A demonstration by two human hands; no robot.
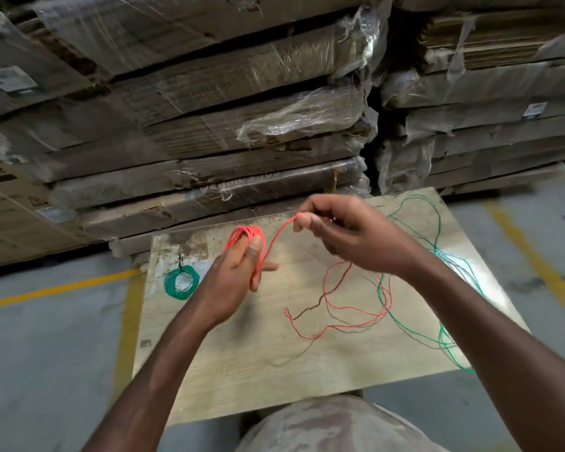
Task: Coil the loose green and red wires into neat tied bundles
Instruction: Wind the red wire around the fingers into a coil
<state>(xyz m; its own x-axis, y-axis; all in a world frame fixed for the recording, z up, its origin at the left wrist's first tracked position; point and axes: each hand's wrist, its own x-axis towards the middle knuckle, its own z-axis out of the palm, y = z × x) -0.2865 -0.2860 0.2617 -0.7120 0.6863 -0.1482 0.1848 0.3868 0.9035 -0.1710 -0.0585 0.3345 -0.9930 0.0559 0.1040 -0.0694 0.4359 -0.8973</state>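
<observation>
Surface: pale board [242,370] on a grey floor [46,353] with yellow lines, before stacks of wrapped flat cartons [209,125].
Count: one tied green coil [181,283] near the far left corner; one loose green wire [437,334] by the right edge; one red wire [336,321] mid-surface.
Left hand [238,272]: fingers wrapped in a red coil [247,234].
Right hand [346,233]: pinching the red wire's strand.
</observation>
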